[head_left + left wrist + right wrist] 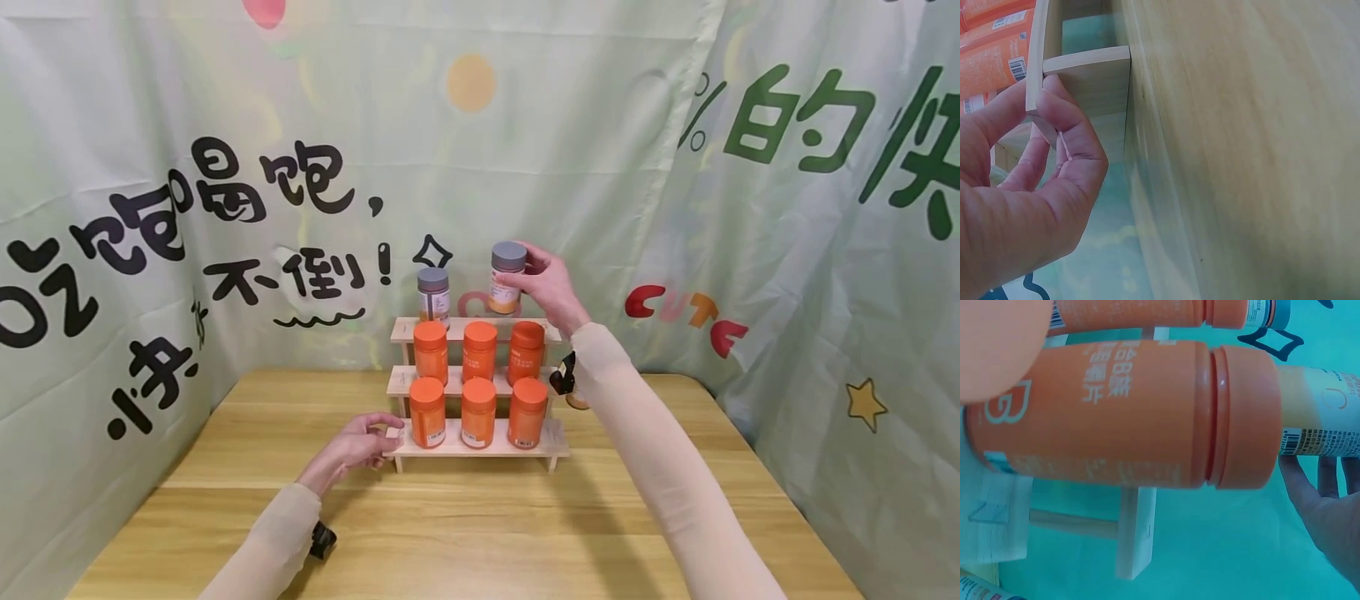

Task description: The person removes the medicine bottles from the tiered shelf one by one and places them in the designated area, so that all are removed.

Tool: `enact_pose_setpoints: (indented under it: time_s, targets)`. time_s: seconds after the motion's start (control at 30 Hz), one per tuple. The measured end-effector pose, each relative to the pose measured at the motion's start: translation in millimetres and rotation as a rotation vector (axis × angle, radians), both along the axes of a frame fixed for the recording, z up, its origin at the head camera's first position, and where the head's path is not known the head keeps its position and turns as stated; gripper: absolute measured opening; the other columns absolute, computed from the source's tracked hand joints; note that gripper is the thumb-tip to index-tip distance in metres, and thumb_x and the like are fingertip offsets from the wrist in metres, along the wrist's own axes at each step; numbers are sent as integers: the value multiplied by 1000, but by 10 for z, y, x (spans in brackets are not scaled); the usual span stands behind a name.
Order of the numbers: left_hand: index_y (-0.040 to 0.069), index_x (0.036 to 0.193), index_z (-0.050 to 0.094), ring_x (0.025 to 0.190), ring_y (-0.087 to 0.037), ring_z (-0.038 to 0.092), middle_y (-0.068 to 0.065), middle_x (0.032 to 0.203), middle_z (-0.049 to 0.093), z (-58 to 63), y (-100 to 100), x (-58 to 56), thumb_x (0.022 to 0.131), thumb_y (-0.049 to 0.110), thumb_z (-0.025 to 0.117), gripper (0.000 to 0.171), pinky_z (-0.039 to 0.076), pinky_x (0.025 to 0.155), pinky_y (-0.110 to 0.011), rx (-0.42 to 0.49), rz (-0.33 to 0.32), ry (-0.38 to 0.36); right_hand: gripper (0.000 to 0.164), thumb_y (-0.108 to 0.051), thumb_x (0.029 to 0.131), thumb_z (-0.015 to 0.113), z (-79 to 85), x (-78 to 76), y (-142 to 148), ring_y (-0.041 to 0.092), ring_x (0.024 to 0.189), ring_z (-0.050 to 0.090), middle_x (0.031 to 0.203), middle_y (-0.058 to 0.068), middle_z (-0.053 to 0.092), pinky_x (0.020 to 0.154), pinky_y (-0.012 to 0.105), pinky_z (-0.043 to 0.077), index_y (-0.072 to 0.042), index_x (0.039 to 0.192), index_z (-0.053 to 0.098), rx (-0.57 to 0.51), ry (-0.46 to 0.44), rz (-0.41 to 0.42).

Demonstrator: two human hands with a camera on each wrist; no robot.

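My right hand (551, 287) grips a grey-capped supplement bottle (507, 283) just above the top tier of a three-tier wooden display stand (480, 451). In the right wrist view, the fingers (1329, 481) hold this bottle (1319, 412) by its side, behind a large orange bottle (1129, 415). Another grey-capped bottle (433, 296) stands at the left of the top tier. Orange bottles fill the middle tier (397, 382), three across, and three more stand on the bottom tier. My left hand (356, 446) pinches the bottom board's left corner (1036, 106).
The stand rests on a wood-grain table (420, 525). A printed fabric curtain (555, 108) hangs close behind and around it. A partly hidden round object (577, 402) lies to the right of the stand, and a labelled item (982, 587) shows low in the right wrist view.
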State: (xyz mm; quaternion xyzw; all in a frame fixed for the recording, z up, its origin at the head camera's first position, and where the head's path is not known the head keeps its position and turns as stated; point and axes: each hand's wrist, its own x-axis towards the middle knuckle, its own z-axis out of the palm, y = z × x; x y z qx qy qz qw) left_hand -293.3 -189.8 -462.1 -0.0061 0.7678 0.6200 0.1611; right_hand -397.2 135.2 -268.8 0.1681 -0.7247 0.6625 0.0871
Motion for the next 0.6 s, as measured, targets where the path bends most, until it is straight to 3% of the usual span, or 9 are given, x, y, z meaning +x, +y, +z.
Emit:
enact_pose_setpoints:
  time_s: [0.4, 0.6]
  targets:
    - [2, 126, 56, 63, -16, 55, -7, 78, 58, 2, -7, 3, 87, 6, 70, 42, 46, 54, -26, -1, -15, 5, 63, -14, 82, 79, 5, 74, 277, 23, 115, 55, 135, 8, 57, 92, 37, 49, -20, 139, 54, -22, -17, -79]
    - [3, 125, 57, 65, -17, 56, -7, 80, 59, 4, -2, 3, 87, 6, 70, 40, 46, 55, -26, -6, -9, 2, 61, -18, 84, 78, 21, 72, 417, 21, 116, 54, 135, 7, 56, 100, 41, 48, -23, 139, 53, -28, -12, -93]
